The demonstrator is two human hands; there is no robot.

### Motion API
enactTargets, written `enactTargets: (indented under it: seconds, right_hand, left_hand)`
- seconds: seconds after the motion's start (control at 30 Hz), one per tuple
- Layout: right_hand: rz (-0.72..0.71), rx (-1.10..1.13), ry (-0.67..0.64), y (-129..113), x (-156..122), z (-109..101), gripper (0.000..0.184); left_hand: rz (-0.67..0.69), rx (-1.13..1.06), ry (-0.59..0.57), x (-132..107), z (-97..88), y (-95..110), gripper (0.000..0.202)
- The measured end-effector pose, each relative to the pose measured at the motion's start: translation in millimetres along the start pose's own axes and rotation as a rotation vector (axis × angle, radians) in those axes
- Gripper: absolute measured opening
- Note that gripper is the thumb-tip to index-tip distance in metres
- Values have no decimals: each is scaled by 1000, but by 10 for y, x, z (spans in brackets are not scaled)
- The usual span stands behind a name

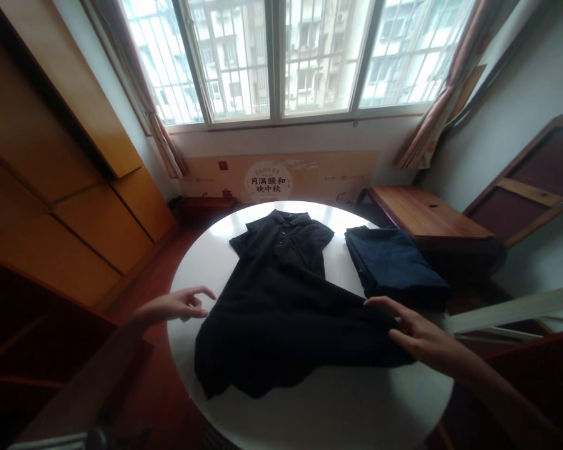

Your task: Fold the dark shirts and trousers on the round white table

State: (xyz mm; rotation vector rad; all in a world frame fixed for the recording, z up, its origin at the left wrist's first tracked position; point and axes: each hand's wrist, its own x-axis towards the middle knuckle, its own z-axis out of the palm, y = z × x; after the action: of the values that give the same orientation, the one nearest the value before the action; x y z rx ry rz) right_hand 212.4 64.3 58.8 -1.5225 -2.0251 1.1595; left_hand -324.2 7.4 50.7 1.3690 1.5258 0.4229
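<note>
A black short-sleeved polo shirt [272, 300] lies front up on a round white table [192, 262], its collar toward the window. The lower part is spread askew, with the hem side drawn out to the right. Beside the shirt's left edge, my left hand [182, 304] hovers with thumb and index finger apart and nothing between them. My right hand [410, 328] is at the shirt's right edge, index finger stretched along the cloth and thumb apart from it. Folded dark blue cloth [394, 259] sits on the table just beyond my right hand.
Behind the table are a barred window [276, 62] and a printed banner [309, 175]. A wooden bench [431, 212] stands at the back right. Wooden cabinets [98, 231] line the left, and a pale rail [516, 309] is at the right.
</note>
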Motion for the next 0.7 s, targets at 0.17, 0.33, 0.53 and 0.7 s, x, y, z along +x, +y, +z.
enactTargets:
  seconds: [0.17,0.33,0.53,0.7]
  right_hand:
    - [-251,-640,283,-477,237,225,33]
    - [-719,-622,-59,-1121,810,788,33]
    - [-761,-586,-411,-1076,999,1434,83]
    - [-725,-554,-475,-1010,922,1717,92]
  left_hand:
    - [222,462,489,557,-45,162,33]
    - [107,631,707,1548,8,464,42]
    - [-75,582,713,1962,-493,457,23]
    - [-158,525,725,1944,-777,403,42]
